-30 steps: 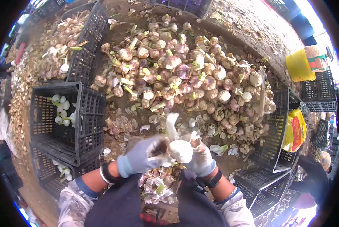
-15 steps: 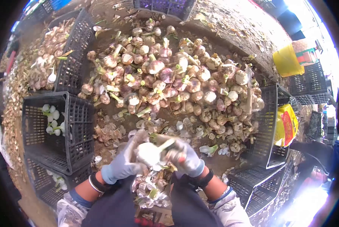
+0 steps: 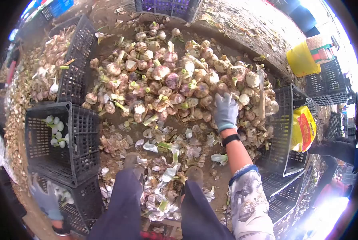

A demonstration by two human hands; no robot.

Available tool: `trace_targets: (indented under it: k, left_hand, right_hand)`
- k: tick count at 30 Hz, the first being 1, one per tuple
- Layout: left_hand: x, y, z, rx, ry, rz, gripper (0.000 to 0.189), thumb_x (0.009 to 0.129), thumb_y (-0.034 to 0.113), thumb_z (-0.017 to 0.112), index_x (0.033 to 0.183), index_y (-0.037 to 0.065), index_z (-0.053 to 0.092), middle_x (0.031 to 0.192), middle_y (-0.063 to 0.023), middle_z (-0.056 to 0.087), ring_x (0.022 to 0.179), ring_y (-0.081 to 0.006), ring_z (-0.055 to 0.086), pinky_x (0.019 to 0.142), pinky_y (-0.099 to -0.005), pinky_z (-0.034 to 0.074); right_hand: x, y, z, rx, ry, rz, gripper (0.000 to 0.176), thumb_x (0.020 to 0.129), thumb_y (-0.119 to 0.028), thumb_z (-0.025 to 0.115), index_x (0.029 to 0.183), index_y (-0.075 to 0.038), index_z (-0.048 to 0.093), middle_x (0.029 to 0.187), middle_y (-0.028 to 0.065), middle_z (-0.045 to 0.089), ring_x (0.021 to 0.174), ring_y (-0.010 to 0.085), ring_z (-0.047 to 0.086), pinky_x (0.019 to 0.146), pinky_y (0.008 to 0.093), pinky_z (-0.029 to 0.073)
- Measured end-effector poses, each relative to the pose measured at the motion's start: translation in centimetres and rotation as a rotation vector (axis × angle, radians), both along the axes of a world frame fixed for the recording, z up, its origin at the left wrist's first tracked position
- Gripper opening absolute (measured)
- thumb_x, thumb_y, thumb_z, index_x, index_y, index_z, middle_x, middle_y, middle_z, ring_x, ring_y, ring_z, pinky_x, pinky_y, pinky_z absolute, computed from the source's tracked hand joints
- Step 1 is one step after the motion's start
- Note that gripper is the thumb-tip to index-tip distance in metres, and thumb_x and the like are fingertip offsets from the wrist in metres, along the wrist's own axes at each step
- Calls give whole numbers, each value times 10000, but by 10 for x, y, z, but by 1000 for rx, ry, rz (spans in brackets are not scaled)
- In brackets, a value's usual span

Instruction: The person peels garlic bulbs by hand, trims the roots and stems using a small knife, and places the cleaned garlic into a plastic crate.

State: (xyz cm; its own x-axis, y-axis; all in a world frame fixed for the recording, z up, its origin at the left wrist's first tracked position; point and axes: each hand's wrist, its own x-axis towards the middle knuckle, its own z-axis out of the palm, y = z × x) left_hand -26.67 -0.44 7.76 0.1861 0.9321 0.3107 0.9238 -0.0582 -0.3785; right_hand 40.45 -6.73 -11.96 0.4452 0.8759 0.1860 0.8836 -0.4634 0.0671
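Note:
My right hand [image 3: 226, 113], in a grey glove, reaches onto the right part of a heap of garlic bulbs [image 3: 161, 73]. Its fingers are stretched out and touch bulbs, without being closed around one. At the far lower left, my left hand [image 3: 46, 199], gloved too, has its fingers apart and holds nothing. It is beside the lower black crate [image 3: 89, 202], where pale peeled garlic bulbs [image 3: 65, 196] lie. More peeled bulbs [image 3: 58, 131] with green stem stubs rest in the crate [image 3: 72, 148] above it.
Papery garlic skins [image 3: 163, 192] and stem bits cover the ground between my feet. A crate of unpeeled garlic [image 3: 55, 52] stands at upper left. At right are black crates [image 3: 283, 128], a yellow bag [image 3: 303, 130] and a yellow bucket [image 3: 301, 62]. Another person [image 3: 333, 172] is partly visible at right.
Both hands were together over my lap with a white garlic bulb. That bulb has left them. My left hand has moved to the lower-left crate, and my right hand forward onto the heap.

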Motion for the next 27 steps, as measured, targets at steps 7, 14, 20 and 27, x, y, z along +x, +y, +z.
trace_targets:
  k: [7,14,20,27]
  left_hand:
    - [238,22,-16,-1264,-1190,-349,648,917,257,606,1452,-24,373,1435,-201,456,1308,-283,480,1074,-410,427]
    - [344,-21,-91,-1126,-1473,-586,915,871,345,724,1524,-25,202,1479,-224,382,1334,-282,462,1055,-375,445]
    - [327,-19,-99,-953,-1177,-843,780,837,263,750,1455,-13,363,1379,-233,473,1254,-352,518,1056,-423,420]
    - [326,-29,-91,-935,-1130,-910,862,764,203,807,1447,-49,346,1369,-278,425,1293,-451,427,1094,-480,360]
  right_hand:
    - [-82,-61,58,676,1757,-308,487,950,-419,624,1252,-49,529,1130,97,601,1091,241,584,908,374,485]
    - [-207,-63,76,509,2123,69,889,937,-704,440,1436,30,384,1267,89,550,1097,173,559,980,323,431]
    - [-197,-62,83,537,1973,-46,668,994,-588,449,1190,33,598,1020,30,621,925,127,545,849,326,467]
    - [-201,-50,105,399,2076,-250,234,940,-213,695,948,17,651,878,13,632,793,66,539,692,248,468]
